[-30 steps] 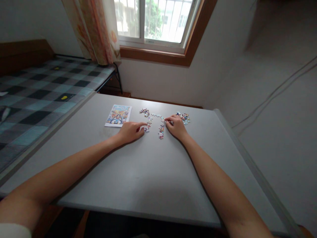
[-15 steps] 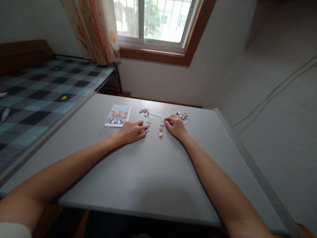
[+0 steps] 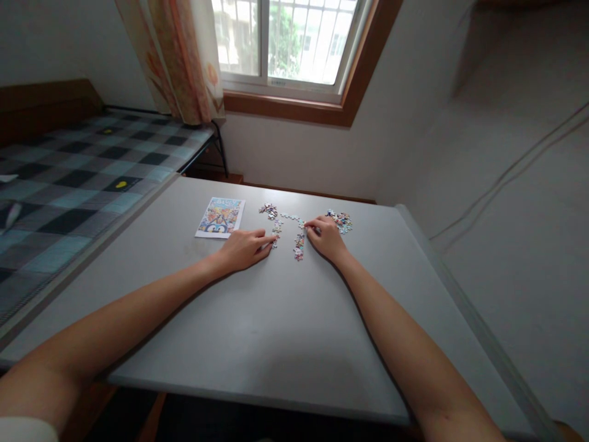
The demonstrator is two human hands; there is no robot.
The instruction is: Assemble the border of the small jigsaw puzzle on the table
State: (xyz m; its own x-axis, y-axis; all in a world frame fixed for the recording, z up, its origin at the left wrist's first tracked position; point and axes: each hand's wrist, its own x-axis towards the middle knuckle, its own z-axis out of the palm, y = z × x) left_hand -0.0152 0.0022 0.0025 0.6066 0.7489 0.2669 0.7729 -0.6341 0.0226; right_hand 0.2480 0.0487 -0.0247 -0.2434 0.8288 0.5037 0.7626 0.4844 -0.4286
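Observation:
Small jigsaw puzzle pieces form a partial frame on the table, with a left column (image 3: 277, 226), a top row (image 3: 291, 216) and a right column (image 3: 299, 247). My left hand (image 3: 246, 248) rests at the lower end of the left column, index finger stretched out onto the pieces and the fingers a little apart. At the upper right corner of the frame, my right hand (image 3: 326, 236) has thumb and index finger pinched together at a puzzle piece (image 3: 302, 224), which the fingertips partly hide. A printed picture sheet (image 3: 219, 217) lies left of the pieces.
One pile of loose pieces (image 3: 268, 211) lies behind the left column, another pile (image 3: 341, 221) beyond my right hand. The pale table (image 3: 257, 344) stands beside a bed with a checked cover (image 3: 83, 178). A curtained window (image 3: 285, 43) is ahead, a wall on the right.
The view has tilted slightly, so everything sits a little lower. Both hands stay at nearly the same places on the puzzle pieces.

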